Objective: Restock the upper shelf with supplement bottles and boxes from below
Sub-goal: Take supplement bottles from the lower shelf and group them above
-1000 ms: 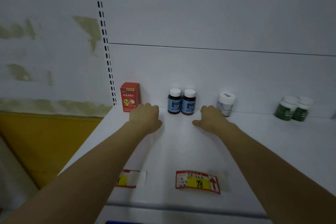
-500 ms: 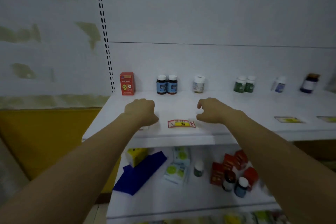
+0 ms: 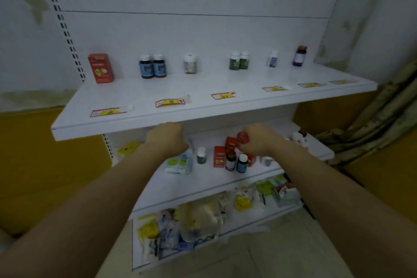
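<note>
Though low, box (image 3: 243,138) in right grip (image 3: 257,140).

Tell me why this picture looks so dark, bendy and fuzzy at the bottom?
Head view: dim, flat light, so colours look dull; the wide lens tilts the upper shelf and slants the slotted post; the packets at the bottom are smeared by blur; the right hand around a red box is soft too.

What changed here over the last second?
Both hands dropped from the upper shelf to the shelf below. The right hand now grips a red box; the left hand hovers by a blue-white packet, grasp unclear. Nothing on the upper shelf moved.
</note>
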`<state>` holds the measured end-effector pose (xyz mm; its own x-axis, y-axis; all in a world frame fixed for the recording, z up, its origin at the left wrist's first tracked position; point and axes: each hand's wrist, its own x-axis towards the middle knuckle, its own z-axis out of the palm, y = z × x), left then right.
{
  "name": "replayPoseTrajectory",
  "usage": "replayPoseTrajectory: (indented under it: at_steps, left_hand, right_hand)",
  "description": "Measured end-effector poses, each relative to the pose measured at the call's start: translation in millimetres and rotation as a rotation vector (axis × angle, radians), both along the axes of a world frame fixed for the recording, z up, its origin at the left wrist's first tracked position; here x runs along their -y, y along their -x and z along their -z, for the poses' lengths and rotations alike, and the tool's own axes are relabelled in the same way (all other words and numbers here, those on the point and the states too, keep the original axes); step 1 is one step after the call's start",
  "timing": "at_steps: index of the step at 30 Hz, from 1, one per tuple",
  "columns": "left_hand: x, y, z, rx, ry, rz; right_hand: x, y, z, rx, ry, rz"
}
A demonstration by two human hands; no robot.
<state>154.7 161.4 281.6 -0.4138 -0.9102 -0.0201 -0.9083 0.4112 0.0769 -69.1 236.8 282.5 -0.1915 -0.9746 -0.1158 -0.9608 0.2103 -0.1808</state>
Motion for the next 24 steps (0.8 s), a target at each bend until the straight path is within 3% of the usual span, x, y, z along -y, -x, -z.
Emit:
replayPoseTrajectory:
  at_steps: [11, 24]
  left_hand:
    - [-11, 115, 83, -0.033, -0.141, -0.018]
    - [33, 209, 176, -0.029, -0.199, -0.137]
  right_hand:
    - [-12, 111, 78, 0.051, -0.079, -0.004]
    - [61, 183, 172, 0.118, -0.146, -0.113]
